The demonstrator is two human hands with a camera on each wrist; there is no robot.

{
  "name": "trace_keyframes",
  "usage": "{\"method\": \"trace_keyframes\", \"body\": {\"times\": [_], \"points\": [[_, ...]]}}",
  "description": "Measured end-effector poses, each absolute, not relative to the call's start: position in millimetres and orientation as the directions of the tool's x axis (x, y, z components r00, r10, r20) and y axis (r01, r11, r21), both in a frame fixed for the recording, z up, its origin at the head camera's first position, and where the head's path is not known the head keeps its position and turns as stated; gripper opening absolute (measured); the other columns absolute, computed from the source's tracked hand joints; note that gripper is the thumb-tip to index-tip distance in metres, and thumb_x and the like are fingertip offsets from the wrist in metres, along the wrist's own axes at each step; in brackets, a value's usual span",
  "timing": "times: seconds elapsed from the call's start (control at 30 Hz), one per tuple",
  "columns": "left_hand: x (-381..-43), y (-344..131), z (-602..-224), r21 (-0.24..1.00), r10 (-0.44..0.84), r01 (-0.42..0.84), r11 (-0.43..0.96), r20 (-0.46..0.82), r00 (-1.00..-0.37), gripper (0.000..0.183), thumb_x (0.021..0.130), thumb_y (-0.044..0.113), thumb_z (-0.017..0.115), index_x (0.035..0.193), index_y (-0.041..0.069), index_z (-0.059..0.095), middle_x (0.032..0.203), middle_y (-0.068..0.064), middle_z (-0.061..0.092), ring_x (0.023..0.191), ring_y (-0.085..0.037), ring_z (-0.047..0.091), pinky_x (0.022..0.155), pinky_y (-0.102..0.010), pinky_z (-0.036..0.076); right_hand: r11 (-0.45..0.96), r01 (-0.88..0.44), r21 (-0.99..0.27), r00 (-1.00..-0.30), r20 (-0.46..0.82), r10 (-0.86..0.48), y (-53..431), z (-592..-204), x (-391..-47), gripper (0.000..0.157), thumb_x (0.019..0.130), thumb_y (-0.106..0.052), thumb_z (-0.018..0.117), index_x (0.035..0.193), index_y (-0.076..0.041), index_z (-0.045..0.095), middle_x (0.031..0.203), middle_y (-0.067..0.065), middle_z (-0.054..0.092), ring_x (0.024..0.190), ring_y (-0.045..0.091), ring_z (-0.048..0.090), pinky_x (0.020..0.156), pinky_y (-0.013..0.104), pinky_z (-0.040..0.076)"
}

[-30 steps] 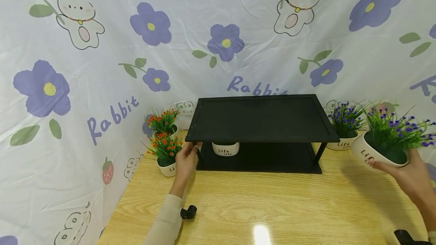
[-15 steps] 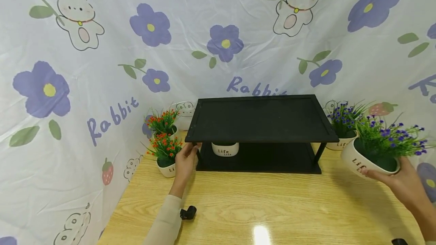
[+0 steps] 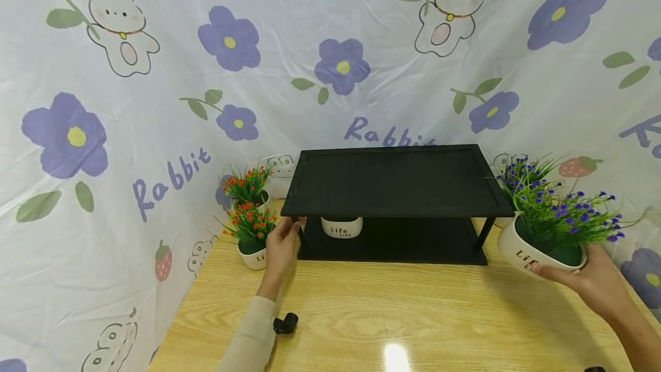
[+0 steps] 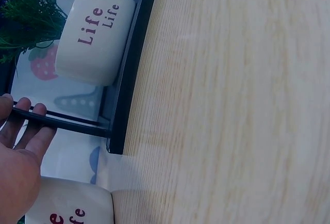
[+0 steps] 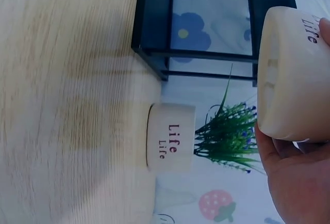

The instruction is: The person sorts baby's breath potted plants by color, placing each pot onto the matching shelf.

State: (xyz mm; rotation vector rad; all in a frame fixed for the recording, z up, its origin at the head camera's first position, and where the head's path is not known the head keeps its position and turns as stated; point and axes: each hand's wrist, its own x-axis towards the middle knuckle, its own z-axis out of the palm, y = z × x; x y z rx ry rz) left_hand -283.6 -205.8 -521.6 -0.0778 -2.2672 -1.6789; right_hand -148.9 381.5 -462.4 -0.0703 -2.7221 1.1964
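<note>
My right hand (image 3: 594,280) grips a white "Life" flower pot (image 3: 537,254) with purple flowers. The pot is tilted and held above the table, off the right end of the black two-tier shelf (image 3: 392,182). In the right wrist view its pale underside (image 5: 270,79) faces the camera. My left hand (image 3: 281,243) holds the shelf's front left post (image 4: 72,126), with its fingers around it. Inside the lower tier, toward the left, stands another white pot (image 3: 342,227) with green foliage (image 4: 31,17); in the head view the top board hides its plant.
Two pots with orange-red flowers (image 3: 253,225) stand left of the shelf, one behind the other. A second purple-flowered pot (image 5: 172,136) stands upright on the table right of the shelf. The wooden table (image 3: 361,303) meets a printed cloth (image 3: 289,102) behind.
My right hand has carried the purple-flowered pot leftward and slightly down, closer to the shelf's right end. The left hand and the shelf have stayed put.
</note>
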Motion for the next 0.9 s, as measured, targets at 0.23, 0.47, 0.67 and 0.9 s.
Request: {"method": "trace_keyframes", "body": {"times": [0.23, 0.47, 0.67, 0.9], "points": [[-284, -205, -521, 0.925, -0.148, 0.236, 0.298, 0.289, -0.946, 0.026, 0.110, 0.022, 0.063, 0.133, 0.015, 0.074, 0.132, -0.015, 0.075, 0.127, -0.028, 0.070, 0.115, -0.047, 0.054, 0.682, -0.047, -0.730, -0.992, 0.112, 0.051, 372, -461, -145, 0.072, 0.090, -0.026, 0.086, 0.144, 0.006, 0.050, 0.103, -0.021, 0.064, 0.085, -0.012, 0.058, 0.066, 0.022, 0.052], [-285, -204, -522, 0.924, -0.151, 0.233, 0.302, 0.288, -0.946, 0.026, 0.110, 0.020, 0.063, 0.133, 0.014, 0.074, 0.131, -0.014, 0.076, 0.126, -0.028, 0.071, 0.114, -0.047, 0.054, 0.683, -0.106, -0.723, -0.990, 0.143, -0.002, 358, -464, -142, 0.070, 0.086, -0.022, 0.089, 0.142, 0.004, 0.056, 0.099, -0.038, 0.059, 0.089, -0.014, 0.059, 0.069, 0.021, 0.053], [-285, -204, -523, 0.924, -0.152, 0.234, 0.302, 0.290, -0.945, 0.026, 0.110, 0.019, 0.063, 0.132, 0.013, 0.074, 0.131, -0.015, 0.075, 0.126, -0.028, 0.071, 0.114, -0.047, 0.055, 0.673, -0.126, -0.729, -0.990, 0.140, -0.033, 342, -464, -143, 0.069, 0.084, -0.022, 0.090, 0.140, 0.003, 0.059, 0.104, -0.019, 0.071, 0.089, -0.011, 0.062, 0.070, 0.022, 0.055], [-285, -205, -524, 0.924, -0.152, 0.234, 0.303, 0.289, -0.945, 0.028, 0.110, 0.019, 0.063, 0.135, 0.015, 0.073, 0.130, -0.013, 0.076, 0.126, -0.028, 0.071, 0.113, -0.046, 0.055, 0.662, -0.153, -0.734, -0.987, 0.143, -0.070, 323, -465, -146, 0.071, 0.082, -0.021, 0.092, 0.140, 0.003, 0.058, 0.112, 0.011, 0.076, 0.089, -0.009, 0.063, 0.070, 0.023, 0.056]]}}
